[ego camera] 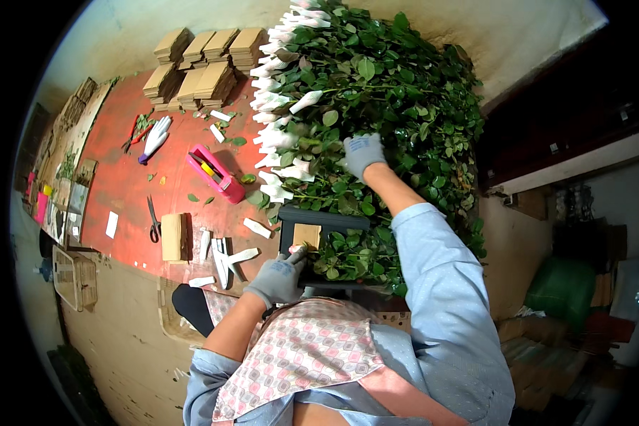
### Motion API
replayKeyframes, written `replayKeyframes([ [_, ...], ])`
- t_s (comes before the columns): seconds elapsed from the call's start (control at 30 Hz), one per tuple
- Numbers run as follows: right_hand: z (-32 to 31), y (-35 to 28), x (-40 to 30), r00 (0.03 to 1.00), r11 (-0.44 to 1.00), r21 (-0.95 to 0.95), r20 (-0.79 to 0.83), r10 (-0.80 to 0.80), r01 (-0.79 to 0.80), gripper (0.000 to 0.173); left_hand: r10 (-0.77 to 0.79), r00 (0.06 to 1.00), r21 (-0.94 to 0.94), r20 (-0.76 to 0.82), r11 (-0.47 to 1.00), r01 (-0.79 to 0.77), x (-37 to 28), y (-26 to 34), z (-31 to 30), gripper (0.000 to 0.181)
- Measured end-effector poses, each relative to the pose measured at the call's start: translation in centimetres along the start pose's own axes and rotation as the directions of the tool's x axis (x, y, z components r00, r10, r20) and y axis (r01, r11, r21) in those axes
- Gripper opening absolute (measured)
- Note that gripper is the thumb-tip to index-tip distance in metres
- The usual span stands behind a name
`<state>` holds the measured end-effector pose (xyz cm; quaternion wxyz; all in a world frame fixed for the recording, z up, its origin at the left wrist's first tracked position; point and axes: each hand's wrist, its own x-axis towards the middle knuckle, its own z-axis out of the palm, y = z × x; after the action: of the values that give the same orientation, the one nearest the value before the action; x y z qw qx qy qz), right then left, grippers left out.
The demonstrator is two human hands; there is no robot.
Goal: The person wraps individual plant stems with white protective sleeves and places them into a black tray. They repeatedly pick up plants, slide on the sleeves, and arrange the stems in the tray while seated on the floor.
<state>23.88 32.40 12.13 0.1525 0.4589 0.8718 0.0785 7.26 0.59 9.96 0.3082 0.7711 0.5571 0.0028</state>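
Note:
My left hand (278, 278), in a grey glove, lies at the near left of a black frame (325, 218). Its fingertips touch a small pink rose bud (295, 248) beside a piece of cardboard (306, 235). Whether they grip the bud is hidden. Leafy rose stems (351, 253) lie within the frame. Farther off, my right hand (363, 154), gloved alike, is closed on a stem among the piled roses (404, 96). A blurred white-netted bud (282, 139) is at that stem's left end. More buds in white foam netting (269, 101) line the pile's left side.
On the red table (133, 197) are a pink stapler (215, 174), scissors (153, 219), red-handled pruners (137, 133), a white glove (156, 138), a cardboard stack (174, 237) and loose netting sleeves (257, 228). Several cardboard stacks (213, 80) stand by the wall. A plastic crate (74, 279) is at left.

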Motion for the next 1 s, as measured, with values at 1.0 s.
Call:
replayKeyframes([
  [1.0, -9.6, -1.6, -25.4, 0.957, 0.984, -0.147, -0.256, -0.138, 0.103, 0.018, 0.016, 1.0, -0.066, -0.016, 0.998, -0.017, -0.4, -0.6, 0.8, 0.068],
])
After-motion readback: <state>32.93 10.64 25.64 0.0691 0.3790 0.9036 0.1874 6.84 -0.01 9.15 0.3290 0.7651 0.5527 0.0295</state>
